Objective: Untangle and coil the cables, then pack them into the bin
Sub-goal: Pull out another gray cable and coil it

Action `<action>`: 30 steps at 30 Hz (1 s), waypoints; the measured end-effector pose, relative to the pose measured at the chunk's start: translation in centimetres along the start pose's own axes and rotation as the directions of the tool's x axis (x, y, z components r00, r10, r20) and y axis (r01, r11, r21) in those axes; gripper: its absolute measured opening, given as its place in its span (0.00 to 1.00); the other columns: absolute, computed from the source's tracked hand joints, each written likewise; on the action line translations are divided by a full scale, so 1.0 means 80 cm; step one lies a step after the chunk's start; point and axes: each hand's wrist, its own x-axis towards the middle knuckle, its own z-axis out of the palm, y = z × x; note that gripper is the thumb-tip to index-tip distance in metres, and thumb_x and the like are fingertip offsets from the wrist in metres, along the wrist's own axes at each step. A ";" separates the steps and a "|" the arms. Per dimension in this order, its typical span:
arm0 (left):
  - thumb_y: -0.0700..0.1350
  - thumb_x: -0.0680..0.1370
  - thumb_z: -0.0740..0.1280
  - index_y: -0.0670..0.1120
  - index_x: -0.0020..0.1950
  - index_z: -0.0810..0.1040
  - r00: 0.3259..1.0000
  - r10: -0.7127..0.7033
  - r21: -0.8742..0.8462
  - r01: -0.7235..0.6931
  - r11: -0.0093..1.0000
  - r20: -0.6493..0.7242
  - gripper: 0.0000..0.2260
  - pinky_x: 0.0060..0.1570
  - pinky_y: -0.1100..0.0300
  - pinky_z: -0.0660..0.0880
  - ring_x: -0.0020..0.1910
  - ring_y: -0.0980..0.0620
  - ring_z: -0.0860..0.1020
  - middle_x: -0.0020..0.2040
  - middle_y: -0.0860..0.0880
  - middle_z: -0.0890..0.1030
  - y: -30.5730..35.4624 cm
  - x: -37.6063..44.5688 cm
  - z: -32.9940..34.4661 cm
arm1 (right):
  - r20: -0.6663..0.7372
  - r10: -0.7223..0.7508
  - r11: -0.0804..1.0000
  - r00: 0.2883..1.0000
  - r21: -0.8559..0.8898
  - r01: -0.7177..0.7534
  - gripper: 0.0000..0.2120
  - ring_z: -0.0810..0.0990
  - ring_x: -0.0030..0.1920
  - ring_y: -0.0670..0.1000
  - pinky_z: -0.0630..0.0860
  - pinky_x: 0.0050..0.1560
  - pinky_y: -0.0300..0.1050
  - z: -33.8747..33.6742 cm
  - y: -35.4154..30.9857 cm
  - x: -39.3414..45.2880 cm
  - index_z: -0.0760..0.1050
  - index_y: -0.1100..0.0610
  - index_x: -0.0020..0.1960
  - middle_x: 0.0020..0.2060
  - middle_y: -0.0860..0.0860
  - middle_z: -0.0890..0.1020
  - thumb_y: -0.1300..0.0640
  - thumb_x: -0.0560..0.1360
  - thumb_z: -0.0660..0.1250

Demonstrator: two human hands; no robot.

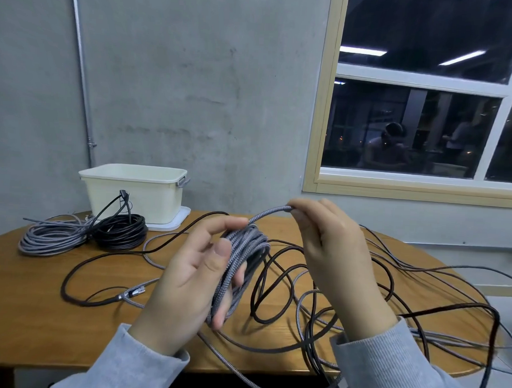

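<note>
- No readable writing or brand on anything.
- Cream plastic bin (136, 198) at tabletop (36, 295) back left, on a white lid; inside hidden.
- My left hand (195, 275) holds the grey braided cable coil (244, 258), loops wrapped round my fingers.
- My right hand (332, 248) pinches that cable's strand above the coil.
- Coiled grey cable (50, 238) and coiled black cable (121, 231) lie before the bin.
- Loose dark cables (392, 290) tangle across the tabletop right.

Wooden table (35, 315): cables (362, 300), bin (136, 193).
</note>
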 end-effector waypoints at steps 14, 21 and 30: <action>0.61 0.70 0.72 0.49 0.57 0.79 0.998 0.056 -0.233 -0.063 0.970 -0.033 0.21 0.20 0.64 0.70 0.14 0.54 0.66 0.32 0.45 0.73 0.001 -0.001 0.000 | 0.297 0.104 0.982 0.949 0.123 -0.146 0.17 0.78 0.52 0.49 0.76 0.49 0.52 0.028 -0.014 -0.014 0.76 0.45 0.60 0.49 0.46 0.81 0.61 0.78 0.58; 0.58 0.70 0.72 0.49 0.54 0.79 0.997 0.054 -0.320 -0.069 0.945 -0.054 0.18 0.21 0.63 0.71 0.14 0.55 0.66 0.32 0.46 0.73 0.006 0.001 0.000 | 0.362 0.086 0.983 0.928 0.120 -0.138 0.20 0.77 0.54 0.47 0.76 0.50 0.49 0.026 -0.021 -0.013 0.71 0.40 0.64 0.52 0.43 0.80 0.60 0.79 0.55; 0.62 0.67 0.73 0.52 0.45 0.74 0.956 0.140 -0.281 -0.214 0.936 -0.259 0.18 0.26 0.61 0.73 0.18 0.54 0.68 0.36 0.49 0.74 0.007 0.005 0.008 | 0.476 0.121 0.992 0.871 -0.040 -0.116 0.27 0.77 0.55 0.50 0.74 0.49 0.43 0.036 -0.013 -0.017 0.59 0.41 0.74 0.56 0.49 0.79 0.63 0.81 0.55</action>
